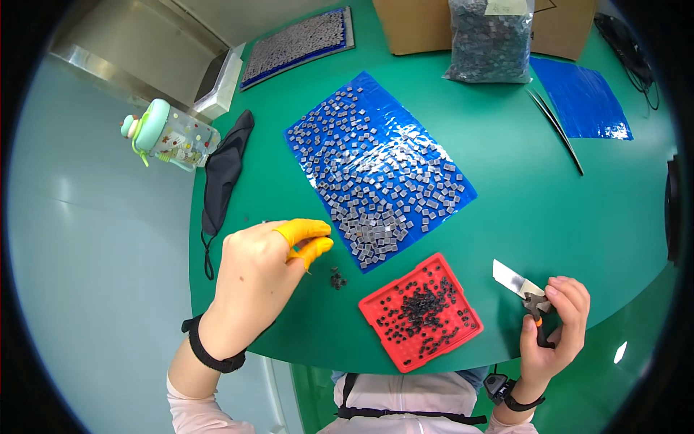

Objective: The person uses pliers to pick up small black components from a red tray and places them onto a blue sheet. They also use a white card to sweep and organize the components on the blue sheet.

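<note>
My left hand (260, 264), with yellow finger cots on thumb and forefinger, hovers beside the lower left edge of a blue sheet (394, 108). Its two tips are nearly together in a pinch; a tiny dark speck shows there, too small to name. Just below the fingertips lies a little heap of small dark pieces (337, 278) on the green table. In my right hand (567, 318) are small pliers (536, 304) with a black and orange handle; a flat, shiny blade-like metal strip (510, 278) sticks out from their jaws. Many small grey square pieces (376, 228) cover the blue sheet.
A red tray (471, 327) of small black parts sits between my hands. Tweezers (560, 137), another blue sheet (585, 101) and a bag of grey pieces (491, 40) lie farther off. At left are a black mask (224, 170) and a bottle (177, 137).
</note>
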{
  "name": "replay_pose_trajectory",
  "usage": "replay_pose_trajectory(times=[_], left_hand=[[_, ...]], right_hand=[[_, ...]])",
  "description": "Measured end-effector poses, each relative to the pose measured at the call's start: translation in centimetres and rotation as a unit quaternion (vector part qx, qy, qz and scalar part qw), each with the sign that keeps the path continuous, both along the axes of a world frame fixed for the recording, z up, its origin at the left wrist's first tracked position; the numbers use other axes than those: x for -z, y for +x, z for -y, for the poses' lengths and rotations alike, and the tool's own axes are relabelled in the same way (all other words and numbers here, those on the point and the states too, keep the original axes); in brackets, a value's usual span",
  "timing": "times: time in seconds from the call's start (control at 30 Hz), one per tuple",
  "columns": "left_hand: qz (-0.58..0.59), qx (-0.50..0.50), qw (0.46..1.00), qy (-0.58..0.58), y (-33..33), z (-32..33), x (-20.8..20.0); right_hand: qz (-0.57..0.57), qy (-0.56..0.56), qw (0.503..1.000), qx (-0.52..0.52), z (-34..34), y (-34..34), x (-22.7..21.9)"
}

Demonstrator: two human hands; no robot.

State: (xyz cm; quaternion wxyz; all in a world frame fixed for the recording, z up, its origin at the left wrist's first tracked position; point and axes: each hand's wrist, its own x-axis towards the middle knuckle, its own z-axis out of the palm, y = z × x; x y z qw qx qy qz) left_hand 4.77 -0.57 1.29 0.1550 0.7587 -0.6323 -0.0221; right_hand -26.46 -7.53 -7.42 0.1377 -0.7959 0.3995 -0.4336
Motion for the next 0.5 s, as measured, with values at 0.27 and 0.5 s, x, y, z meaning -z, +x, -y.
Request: replay_pose_trajectory(times=[0.27,0.5], left_hand=[[-0.002,0.049,0.999,-0.002,-0.1,3.4,1.2],[-0.006,0.09,0.996,0.0,-1.2,3.9,1.8]], right_hand=[[-0.014,0.002,1.0,-0.008,0.2,-0.1,-0.2],[-0.02,0.009,1.0,-0.014,0.2,0.0,-0.4]])
